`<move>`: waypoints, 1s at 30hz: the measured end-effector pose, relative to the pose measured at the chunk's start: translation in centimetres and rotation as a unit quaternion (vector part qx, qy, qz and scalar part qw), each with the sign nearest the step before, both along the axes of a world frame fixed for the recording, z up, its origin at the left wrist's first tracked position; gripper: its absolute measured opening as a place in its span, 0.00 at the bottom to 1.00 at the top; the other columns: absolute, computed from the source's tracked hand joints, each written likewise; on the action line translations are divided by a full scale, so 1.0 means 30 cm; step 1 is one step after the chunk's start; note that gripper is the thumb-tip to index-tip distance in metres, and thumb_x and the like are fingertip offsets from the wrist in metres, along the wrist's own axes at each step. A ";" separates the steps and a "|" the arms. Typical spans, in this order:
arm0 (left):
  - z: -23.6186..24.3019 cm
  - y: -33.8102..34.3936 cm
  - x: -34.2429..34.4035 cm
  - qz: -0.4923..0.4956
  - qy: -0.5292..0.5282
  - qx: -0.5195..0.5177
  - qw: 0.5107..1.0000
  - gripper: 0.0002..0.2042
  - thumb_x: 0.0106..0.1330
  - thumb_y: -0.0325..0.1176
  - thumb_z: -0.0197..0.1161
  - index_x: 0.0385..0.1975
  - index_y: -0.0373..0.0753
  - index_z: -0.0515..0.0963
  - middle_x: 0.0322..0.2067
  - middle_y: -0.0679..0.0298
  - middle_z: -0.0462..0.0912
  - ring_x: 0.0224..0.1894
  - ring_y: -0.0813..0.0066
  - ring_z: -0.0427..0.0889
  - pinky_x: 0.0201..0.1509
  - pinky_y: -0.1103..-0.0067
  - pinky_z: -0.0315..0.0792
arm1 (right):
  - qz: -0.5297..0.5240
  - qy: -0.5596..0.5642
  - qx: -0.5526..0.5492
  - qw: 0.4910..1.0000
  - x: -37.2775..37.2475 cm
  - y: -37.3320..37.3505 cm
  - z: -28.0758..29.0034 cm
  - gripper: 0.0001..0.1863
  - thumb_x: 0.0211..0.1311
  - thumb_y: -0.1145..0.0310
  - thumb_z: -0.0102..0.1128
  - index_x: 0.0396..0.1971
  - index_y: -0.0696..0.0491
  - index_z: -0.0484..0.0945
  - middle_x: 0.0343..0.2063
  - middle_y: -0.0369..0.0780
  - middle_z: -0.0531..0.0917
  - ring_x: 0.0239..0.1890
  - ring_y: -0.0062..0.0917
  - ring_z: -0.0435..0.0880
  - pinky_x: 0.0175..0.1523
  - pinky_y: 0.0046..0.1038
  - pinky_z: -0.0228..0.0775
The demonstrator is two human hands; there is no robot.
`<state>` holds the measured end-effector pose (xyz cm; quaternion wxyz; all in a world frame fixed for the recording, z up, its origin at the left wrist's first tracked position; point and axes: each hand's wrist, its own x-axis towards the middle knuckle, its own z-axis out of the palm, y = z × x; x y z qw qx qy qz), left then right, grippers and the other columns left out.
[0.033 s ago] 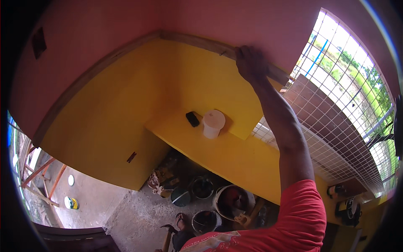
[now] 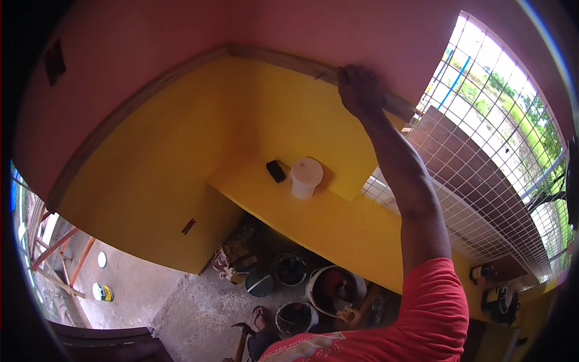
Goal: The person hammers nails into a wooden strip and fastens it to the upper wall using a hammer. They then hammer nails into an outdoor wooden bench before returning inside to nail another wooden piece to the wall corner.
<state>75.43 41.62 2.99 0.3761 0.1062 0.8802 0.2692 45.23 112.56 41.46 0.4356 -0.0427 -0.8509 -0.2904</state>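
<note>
High on the wooden strip [image 2: 277, 58] between the pink upper wall and the yellow lower wall, my right hand [image 2: 360, 89] is closed over the wood, with a nail-like piece protruding to its left. At the bottom edge, a hammer [image 2: 240, 339] stands head-up beside my foot, and a small part of my left hand [image 2: 230, 359] shows at its handle, mostly out of frame. Below my right hand, a white round container [image 2: 306, 178] and a small black object [image 2: 276, 171] sit on a yellow ledge [image 2: 253, 193].
Several buckets [image 2: 291, 269] and bundled items crowd the concrete floor [image 2: 181, 301] under the ledge. A metal grille [image 2: 482, 157] covers the opening at right, with dark cans [image 2: 500, 301] below. At left, orange braces [image 2: 81, 260] and a paint can [image 2: 103, 291] show outside.
</note>
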 end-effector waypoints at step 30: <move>0.103 0.092 -0.072 -0.131 0.008 0.071 0.989 0.05 0.54 0.34 0.59 0.26 0.40 0.77 0.22 0.57 0.72 0.29 0.54 0.71 0.33 0.65 0.65 | -0.016 -0.019 -0.012 1.000 0.007 0.009 0.030 0.10 0.57 0.69 0.50 0.38 0.52 0.76 0.37 0.38 0.76 0.44 0.31 0.76 0.51 0.37 0.68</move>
